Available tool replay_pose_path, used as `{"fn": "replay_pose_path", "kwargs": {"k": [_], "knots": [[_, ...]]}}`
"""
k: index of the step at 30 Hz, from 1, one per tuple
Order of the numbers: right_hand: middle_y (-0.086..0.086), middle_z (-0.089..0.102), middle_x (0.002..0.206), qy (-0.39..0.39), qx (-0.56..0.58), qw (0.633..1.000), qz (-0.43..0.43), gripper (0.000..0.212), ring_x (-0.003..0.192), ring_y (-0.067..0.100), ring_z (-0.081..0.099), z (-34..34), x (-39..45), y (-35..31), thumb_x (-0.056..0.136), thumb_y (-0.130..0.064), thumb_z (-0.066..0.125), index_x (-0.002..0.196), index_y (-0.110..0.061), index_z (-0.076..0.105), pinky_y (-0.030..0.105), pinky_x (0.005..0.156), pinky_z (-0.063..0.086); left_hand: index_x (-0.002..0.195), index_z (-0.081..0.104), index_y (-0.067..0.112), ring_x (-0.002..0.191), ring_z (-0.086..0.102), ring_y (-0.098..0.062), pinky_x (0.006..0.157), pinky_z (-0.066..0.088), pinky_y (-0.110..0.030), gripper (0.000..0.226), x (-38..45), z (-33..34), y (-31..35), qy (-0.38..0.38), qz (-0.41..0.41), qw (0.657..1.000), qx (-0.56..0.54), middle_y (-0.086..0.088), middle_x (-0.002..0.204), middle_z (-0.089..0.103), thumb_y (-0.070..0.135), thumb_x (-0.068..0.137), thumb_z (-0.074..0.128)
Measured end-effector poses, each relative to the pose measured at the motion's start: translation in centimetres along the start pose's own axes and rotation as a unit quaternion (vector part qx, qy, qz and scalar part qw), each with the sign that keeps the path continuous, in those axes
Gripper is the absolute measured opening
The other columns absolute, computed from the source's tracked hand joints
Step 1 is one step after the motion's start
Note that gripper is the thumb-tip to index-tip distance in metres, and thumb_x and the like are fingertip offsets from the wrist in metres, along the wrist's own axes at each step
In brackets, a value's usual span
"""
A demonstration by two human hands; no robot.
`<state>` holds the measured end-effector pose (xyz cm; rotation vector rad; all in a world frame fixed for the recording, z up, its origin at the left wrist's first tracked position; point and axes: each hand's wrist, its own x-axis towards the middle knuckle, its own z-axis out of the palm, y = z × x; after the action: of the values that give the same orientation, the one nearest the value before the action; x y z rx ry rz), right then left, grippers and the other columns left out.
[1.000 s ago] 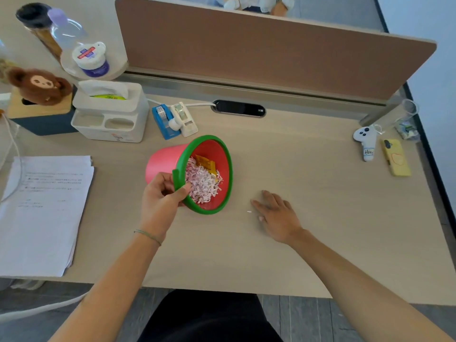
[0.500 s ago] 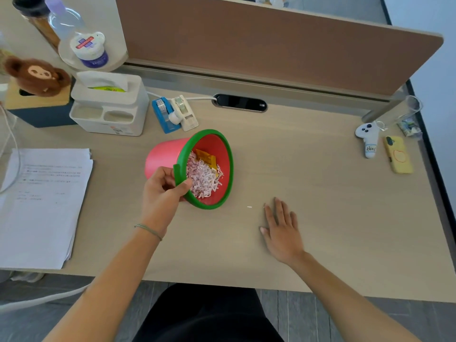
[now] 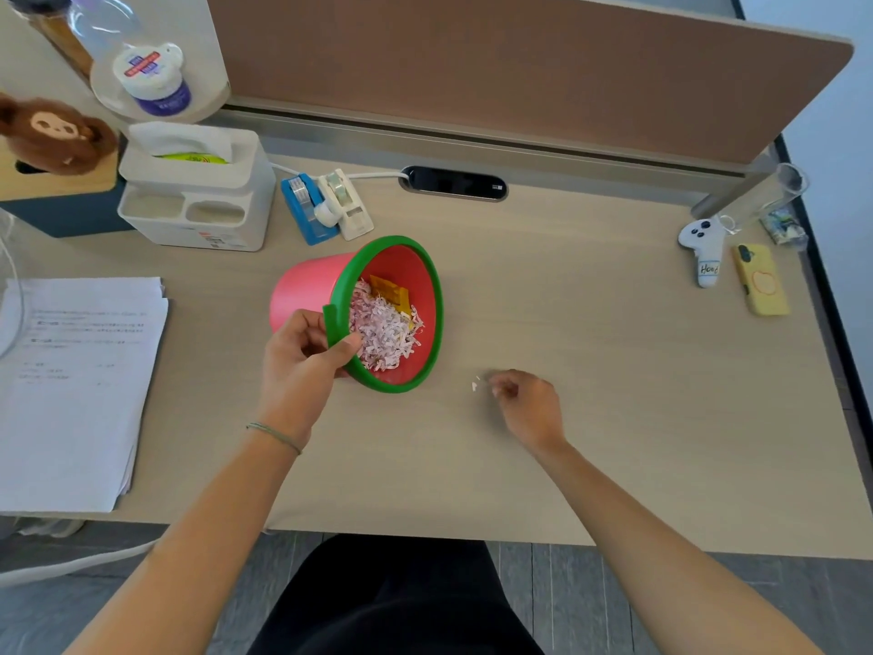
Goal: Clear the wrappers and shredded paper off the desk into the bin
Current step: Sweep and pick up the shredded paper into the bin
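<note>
My left hand [image 3: 302,366] grips the green rim of a pink bin [image 3: 307,286], thumb inside, tilting it so its mouth faces right. Pink-white shredded paper [image 3: 385,333] and a yellow wrapper [image 3: 389,290] lie inside the bin. A tiny white paper scrap [image 3: 475,385] sits on the desk [image 3: 590,371], to the right of the bin's lower rim. My right hand [image 3: 526,408] has its fingertips pinched together at that scrap; I cannot tell whether the scrap is off the surface.
A stack of printed sheets [image 3: 80,385] lies at the left. A white tissue organiser [image 3: 198,191] and two tape dispensers [image 3: 326,205] stand behind the bin. A yellow phone [image 3: 760,286] and a white toy [image 3: 704,248] rest at the far right, in front of the brown divider [image 3: 519,73].
My right hand was flat on the desk with fingers spread; it has lifted and curled its fingertips into a pinch at the white scrap. The left hand keeps holding the tilted bin.
</note>
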<state>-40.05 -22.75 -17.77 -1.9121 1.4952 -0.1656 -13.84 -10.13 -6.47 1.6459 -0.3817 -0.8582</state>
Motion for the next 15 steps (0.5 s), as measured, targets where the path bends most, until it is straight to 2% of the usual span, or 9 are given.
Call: {"fn": "replay_pose_path", "kwargs": {"k": [2, 5, 10, 15], "knots": [[-0.005, 0.077, 0.089, -0.008, 0.002, 1.000, 0.023, 0.017, 0.086, 0.016, 0.070, -0.3, 0.5, -0.5, 0.089, -0.012, 0.063, 0.087, -0.020, 0.079, 0.030, 0.080, 0.054, 0.087, 0.059, 0.013, 0.070, 0.056, -0.017, 0.065, 0.065, -0.030, 0.021, -0.1, 0.0, 0.0, 0.000, 0.000, 1.000, 0.001, -0.001, 0.070, 0.045, -0.004, 0.090, 0.072], [-0.003, 0.077, 0.090, -0.017, -0.001, 1.000, 0.024, 0.017, 0.087, 0.017, 0.070, 0.1, 1.2, -0.8, 0.087, -0.010, 0.065, 0.090, -0.020, 0.079, 0.031, 0.084, 0.055, 0.086, 0.059, 0.013, 0.070, 0.056, -0.017, 0.066, 0.066, -0.032, 0.022, -0.2, 0.0, 0.0, 0.001, 0.003, 1.000, 0.002, -0.001, 0.069, 0.045, -0.004, 0.089, 0.072], [0.002, 0.068, 0.098, -0.029, -0.061, 0.996, -0.060, 0.022, 0.091, 0.021, 0.065, 1.8, 0.8, -0.7, 0.084, -0.006, 0.066, 0.095, -0.021, 0.078, 0.034, 0.083, 0.055, 0.085, 0.060, 0.014, 0.072, 0.057, -0.019, 0.070, 0.066, -0.039, 0.022, -0.1, -0.2, -0.1, -0.002, 0.000, 1.000, -0.001, -0.001, 0.071, 0.046, -0.003, 0.089, 0.073], [-0.010, 0.062, 0.090, 0.025, -0.004, 0.999, -0.039, 0.013, 0.088, 0.019, 0.065, 3.0, 0.2, -0.4, 0.079, -0.011, 0.077, 0.089, -0.019, 0.073, 0.033, 0.082, 0.054, 0.087, 0.061, 0.013, 0.078, 0.059, -0.024, 0.073, 0.067, -0.042, 0.020, -0.1, -0.4, -0.1, 0.000, -0.004, 1.000, -0.001, -0.003, 0.073, 0.047, -0.002, 0.089, 0.074]]}}
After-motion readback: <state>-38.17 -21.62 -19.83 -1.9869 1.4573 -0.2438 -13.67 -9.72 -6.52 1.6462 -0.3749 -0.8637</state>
